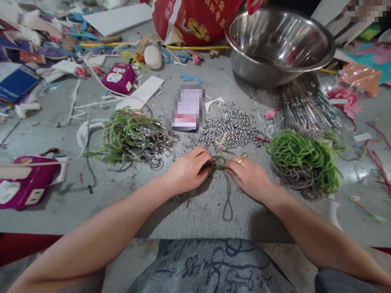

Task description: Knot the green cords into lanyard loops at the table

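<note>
Between my two hands is a green and grey cord (227, 188), its grey loop hanging down onto the table. My left hand (192, 169) pinches the cord's knotted part from the left. From the right, my right hand (248, 174), with a ring on one finger, grips the green part between thumb and fingers. Just beyond the hands lie many small silver beads (235, 126) and a short wooden stick (222, 141). A bundle of green and grey cords (305, 158) rests to the right. Left of my hands, another cord bundle (125, 130) has clear and silvery pieces attached.
A phone (187, 108) lies past my hands. Farther back stand a steel bowl (262, 71) and a red bag (198, 20). Purple power sockets (119, 77) with a trailing cable sit at left. Thin metallic strands (305, 103) lie below the bowl; scraps cover the back left.
</note>
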{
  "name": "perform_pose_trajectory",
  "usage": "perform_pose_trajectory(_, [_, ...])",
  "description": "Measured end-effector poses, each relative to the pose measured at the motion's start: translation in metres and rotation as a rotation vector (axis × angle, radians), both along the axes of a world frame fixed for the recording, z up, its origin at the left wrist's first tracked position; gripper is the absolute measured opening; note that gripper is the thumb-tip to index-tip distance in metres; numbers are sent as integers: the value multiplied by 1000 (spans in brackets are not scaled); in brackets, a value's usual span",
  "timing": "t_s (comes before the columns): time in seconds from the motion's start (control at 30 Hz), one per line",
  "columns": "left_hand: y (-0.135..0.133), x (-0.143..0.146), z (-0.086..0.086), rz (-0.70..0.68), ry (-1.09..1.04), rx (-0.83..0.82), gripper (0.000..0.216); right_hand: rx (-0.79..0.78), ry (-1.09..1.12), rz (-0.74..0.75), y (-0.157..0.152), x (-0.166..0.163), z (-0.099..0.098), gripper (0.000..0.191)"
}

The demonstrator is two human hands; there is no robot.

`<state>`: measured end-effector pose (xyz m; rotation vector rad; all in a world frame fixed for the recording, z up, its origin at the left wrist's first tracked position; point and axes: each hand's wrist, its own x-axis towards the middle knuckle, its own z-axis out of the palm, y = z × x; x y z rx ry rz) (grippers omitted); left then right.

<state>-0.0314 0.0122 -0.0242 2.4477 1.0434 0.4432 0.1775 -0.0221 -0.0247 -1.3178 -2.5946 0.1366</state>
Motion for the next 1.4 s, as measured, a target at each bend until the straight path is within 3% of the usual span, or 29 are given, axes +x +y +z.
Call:
perform_pose_trajectory(0.27, [-3,2,10,51,325,26,20,-11,-201,-58,-1,1,10,26])
perform_pose_trajectory(0.67, [-2,1,20,95,509,41,32,-44,-322,-103,0,4,17,29])
perform_pose_trajectory(0.87, [-3,-1,18,131,385,79,30,-33,-197,-90,-1,8,11,22])
perform_pose_trajectory(1.03, [-7,1,12,8,169,133,23,2,23,-4,0,3,8,25])
perform_pose_trajectory(1.4, [-5,9,11,-14,265,57,19,-29,57,24,4,-3,2,25])
